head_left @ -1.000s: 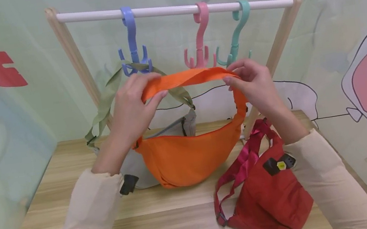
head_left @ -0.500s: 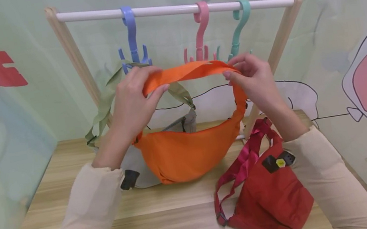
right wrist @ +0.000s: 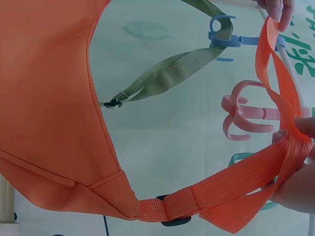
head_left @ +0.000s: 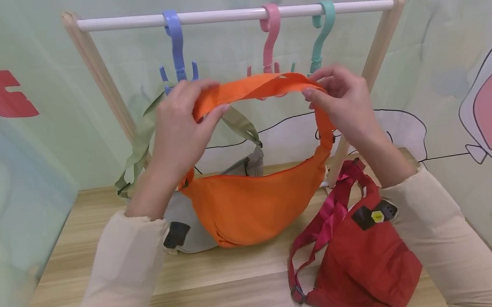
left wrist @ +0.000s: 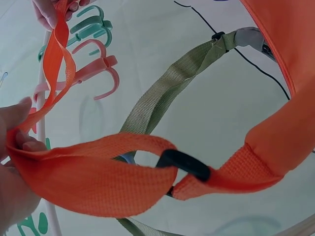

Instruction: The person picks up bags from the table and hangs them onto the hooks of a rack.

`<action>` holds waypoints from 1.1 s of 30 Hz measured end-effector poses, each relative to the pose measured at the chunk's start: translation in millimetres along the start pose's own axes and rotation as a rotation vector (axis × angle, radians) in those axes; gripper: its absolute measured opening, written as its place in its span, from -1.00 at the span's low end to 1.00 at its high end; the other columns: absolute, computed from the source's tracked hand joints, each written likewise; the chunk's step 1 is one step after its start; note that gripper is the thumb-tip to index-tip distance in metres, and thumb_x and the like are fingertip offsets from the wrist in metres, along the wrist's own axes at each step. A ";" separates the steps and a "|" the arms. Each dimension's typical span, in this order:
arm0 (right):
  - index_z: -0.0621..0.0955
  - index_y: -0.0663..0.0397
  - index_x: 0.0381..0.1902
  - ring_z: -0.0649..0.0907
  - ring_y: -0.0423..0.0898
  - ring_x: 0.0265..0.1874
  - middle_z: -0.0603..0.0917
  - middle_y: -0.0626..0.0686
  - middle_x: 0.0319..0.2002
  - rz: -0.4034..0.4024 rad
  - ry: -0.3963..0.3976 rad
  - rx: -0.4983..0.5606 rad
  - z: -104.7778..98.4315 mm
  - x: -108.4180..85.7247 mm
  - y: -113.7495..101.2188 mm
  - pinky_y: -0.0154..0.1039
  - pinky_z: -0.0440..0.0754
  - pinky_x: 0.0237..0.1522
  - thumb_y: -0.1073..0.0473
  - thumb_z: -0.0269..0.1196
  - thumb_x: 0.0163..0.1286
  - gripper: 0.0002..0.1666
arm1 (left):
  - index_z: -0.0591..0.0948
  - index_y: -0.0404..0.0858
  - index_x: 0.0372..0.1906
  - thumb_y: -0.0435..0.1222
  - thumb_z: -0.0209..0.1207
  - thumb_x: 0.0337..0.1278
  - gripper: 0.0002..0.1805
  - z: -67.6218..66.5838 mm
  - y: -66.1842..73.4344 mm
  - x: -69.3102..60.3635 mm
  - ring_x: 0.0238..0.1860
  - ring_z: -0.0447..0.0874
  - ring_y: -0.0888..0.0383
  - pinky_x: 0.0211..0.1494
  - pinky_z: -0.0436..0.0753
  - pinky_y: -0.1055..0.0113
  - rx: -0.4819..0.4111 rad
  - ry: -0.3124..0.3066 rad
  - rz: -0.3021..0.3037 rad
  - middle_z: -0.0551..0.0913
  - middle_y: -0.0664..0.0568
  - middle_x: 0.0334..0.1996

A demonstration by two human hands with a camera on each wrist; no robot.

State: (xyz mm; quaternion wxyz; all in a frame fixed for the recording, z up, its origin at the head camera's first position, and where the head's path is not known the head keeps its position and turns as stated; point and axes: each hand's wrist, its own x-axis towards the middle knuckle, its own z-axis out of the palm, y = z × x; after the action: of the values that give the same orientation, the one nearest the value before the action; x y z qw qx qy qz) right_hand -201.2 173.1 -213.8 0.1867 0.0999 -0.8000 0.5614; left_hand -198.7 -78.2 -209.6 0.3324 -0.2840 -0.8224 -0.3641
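Observation:
An orange crescent-shaped bag [head_left: 259, 203] hangs from its wide strap [head_left: 249, 87], which both hands hold up in front of the rack. My left hand [head_left: 180, 126] pinches the strap's left end between thumb and fingers. At the other end my right hand [head_left: 344, 99] pinches the strap too, with a stretch of it spanning between the hands. A black buckle [left wrist: 184, 164] shows on the strap in the left wrist view. Behind the strap hang a blue hook [head_left: 176, 45], a pink hook [head_left: 272, 35] and a green hook [head_left: 323, 34], their lower prongs partly hidden.
A grey bag [head_left: 180, 216] hangs by its olive strap [head_left: 140, 136] from the blue hook, partly behind the orange bag. On the wooden table [head_left: 231, 297] lies a red bag [head_left: 361, 259] at right. The rack's white bar [head_left: 223, 14] spans two wooden posts.
Both hands have lifted the orange strap upward and slightly right, and the bag has risen a little with it. The strap now covers more of the hooks' prongs. The red bag stays put.

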 end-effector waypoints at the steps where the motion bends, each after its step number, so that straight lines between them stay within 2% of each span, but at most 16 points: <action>1: 0.53 0.10 -0.06 0.59 0.04 -0.27 0.62 0.08 -0.29 -0.002 0.003 0.001 -0.2 0.1 -0.4 -0.33 0.56 -0.22 0.09 0.25 0.23 -0.65 | 0.58 -0.42 -0.07 -0.34 0.29 -0.01 -0.64 0.0 0.2 0.5 -0.26 0.45 -0.02 -0.25 0.41 0.18 0.000 -0.001 -0.004 0.58 -0.20 -0.19; 8: 0.53 0.10 -0.08 0.60 0.00 -0.31 0.62 0.06 -0.30 -0.015 0.037 0.013 -0.7 1.8 -3.2 -0.31 0.55 -0.19 0.09 0.26 0.21 -0.65 | 0.58 -0.41 -0.06 -0.35 0.28 0.00 -0.64 0.7 1.7 4.3 -0.28 0.45 -0.01 -0.26 0.41 0.18 -0.009 -0.004 -0.027 0.58 -0.20 -0.20; 14: 0.54 0.10 -0.11 0.61 -0.05 -0.34 0.63 0.05 -0.35 -0.024 0.054 0.043 -0.7 3.2 -5.4 -0.29 0.55 -0.20 0.13 0.27 0.21 -0.69 | 0.57 -0.41 -0.05 -0.34 0.27 0.02 -0.64 0.6 5.9 9.3 -0.27 0.45 -0.01 -0.23 0.39 0.17 -0.008 0.001 -0.006 0.58 -0.20 -0.22; 19: 0.55 0.10 -0.12 0.61 0.00 -0.32 0.63 0.04 -0.37 -0.038 0.077 0.043 -1.3 4.6 -8.5 -0.28 0.53 -0.19 0.12 0.26 0.22 -0.70 | 0.58 -0.41 -0.05 -0.34 0.26 0.03 -0.65 0.9 7.5 15.0 -0.22 0.45 -0.01 -0.19 0.43 0.18 -0.026 0.023 -0.007 0.58 -0.20 -0.20; 23: 0.54 0.10 -0.11 0.60 0.03 -0.28 0.62 0.05 -0.35 -0.037 0.100 0.029 -2.3 5.2 -11.6 -0.30 0.53 -0.18 0.09 0.25 0.23 -0.69 | 0.57 -0.40 -0.03 -0.33 0.24 0.05 -0.64 0.6 8.5 19.0 -0.17 0.47 0.01 -0.17 0.49 0.24 -0.041 0.020 -0.038 0.57 -0.17 -0.15; 33: 0.54 0.09 -0.14 0.58 0.03 -0.29 0.61 0.07 -0.36 -0.063 0.126 0.063 -2.8 7.4 -15.4 -0.33 0.54 -0.18 0.12 0.26 0.22 -0.73 | 0.57 -0.37 0.00 -0.30 0.24 0.07 -0.62 2.1 12.5 26.4 -0.10 0.46 0.04 -0.08 0.46 0.29 -0.035 0.005 -0.064 0.57 -0.14 -0.09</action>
State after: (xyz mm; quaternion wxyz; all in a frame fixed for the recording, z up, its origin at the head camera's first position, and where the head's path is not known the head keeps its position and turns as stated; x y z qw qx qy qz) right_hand -201.8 170.7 -196.6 0.2510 0.0953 -0.7649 0.5855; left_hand -206.8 -63.4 -185.6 0.3175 -0.2625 -0.8238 -0.3895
